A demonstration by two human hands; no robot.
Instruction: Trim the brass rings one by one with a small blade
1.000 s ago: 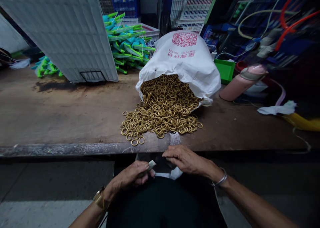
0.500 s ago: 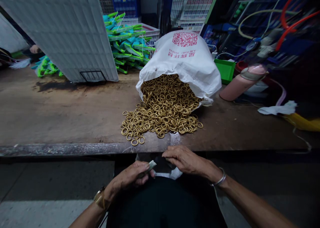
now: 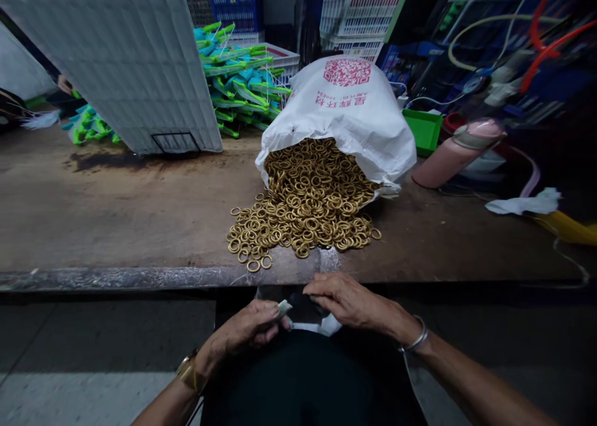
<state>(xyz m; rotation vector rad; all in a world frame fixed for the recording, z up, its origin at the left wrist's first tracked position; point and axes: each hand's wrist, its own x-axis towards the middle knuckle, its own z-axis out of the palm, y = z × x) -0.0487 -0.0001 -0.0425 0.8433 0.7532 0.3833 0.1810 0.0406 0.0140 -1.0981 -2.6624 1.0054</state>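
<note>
My left hand is closed in my lap, pinching a small pale grey piece between thumb and fingers. My right hand lies just beside it, fingers curled onto a dark and white item at the table's front edge; what it grips is hard to make out. Beyond the hands, a heap of brass rings spills from a white woven sack lying on its side on the worn brown table.
A large white grid panel leans at the back left. Green and blue plastic parts are stacked behind it. A pink bottle, green tray, white rag, hoses and crates fill the right and back.
Both hands stay in the same place in my lap. The view has shifted very slightly; nothing on the table has moved.
</note>
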